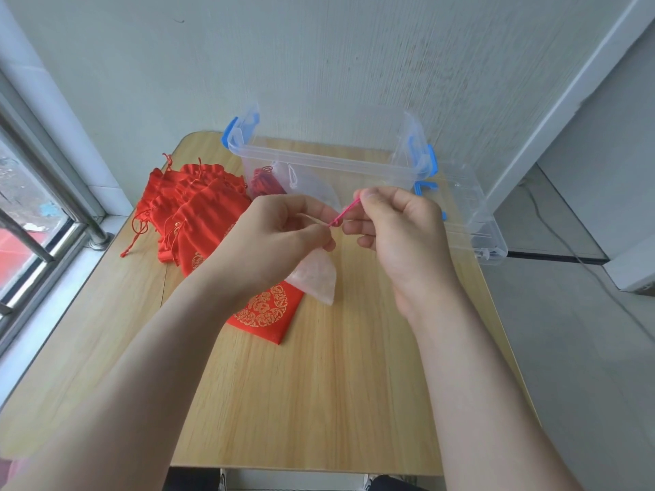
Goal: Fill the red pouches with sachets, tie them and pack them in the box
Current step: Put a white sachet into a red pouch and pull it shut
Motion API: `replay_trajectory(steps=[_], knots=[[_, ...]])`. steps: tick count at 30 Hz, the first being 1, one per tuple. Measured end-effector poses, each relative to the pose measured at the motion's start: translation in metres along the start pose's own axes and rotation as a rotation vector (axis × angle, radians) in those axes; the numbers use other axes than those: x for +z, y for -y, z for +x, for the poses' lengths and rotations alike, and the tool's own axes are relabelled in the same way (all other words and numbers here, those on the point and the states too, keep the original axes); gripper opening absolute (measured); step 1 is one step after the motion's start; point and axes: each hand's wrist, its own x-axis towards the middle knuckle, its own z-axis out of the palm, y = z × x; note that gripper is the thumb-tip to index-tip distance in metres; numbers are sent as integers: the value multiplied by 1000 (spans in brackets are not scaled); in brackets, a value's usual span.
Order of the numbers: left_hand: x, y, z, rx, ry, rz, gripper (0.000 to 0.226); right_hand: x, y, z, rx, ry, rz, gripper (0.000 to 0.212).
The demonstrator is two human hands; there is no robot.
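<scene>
A pale, translucent sachet [315, 278] hangs just above the worktop [336, 384]. A person's left hand [273, 239] pinches its neck, and the right hand [400, 228] nips its pink cord [343, 214] between thumb and forefinger. The cord runs taut between the two hands. The opposed pull suggests the drawstring is being worked, though whether tighter or looser cannot be told.

Directly below lies a red pouch [264, 310], flat with its gold print facing up, seemingly laid ready to receive the sachet. A pile of red pouches [191, 203] is heaped to the left, near the window [32, 207], within easy reach of the left hand.

At the rear of the worktop stands the box [319, 161], clear plastic with blue latches and open at the top. Something red and a clear bag show through its wall, but what they are cannot be made out. Its lid [468, 214] rests to the right, overhanging the worktop's edge, which leaves the box free for packing. Filling appears to be at an early stage.
</scene>
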Motion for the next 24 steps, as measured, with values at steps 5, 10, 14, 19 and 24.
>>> replay_trajectory(steps=[5, 10, 14, 19, 24], knots=[[1, 1, 1, 5, -14, -43, 10, 1, 0, -2, 11, 24, 6, 19], [4, 2, 1, 137, -80, 17, 13, 2, -1, 1, 40, 2, 71, 16], [5, 6, 2, 179, -99, 88, 8, 3, -4, 2, 30, -49, 83, 16], [4, 8, 3, 170, -40, 84, 11, 3, -5, 5, 58, -71, 99, 17], [4, 7, 4, 129, -14, 8, 14, 6, -7, 8, 136, -54, 253, 18]])
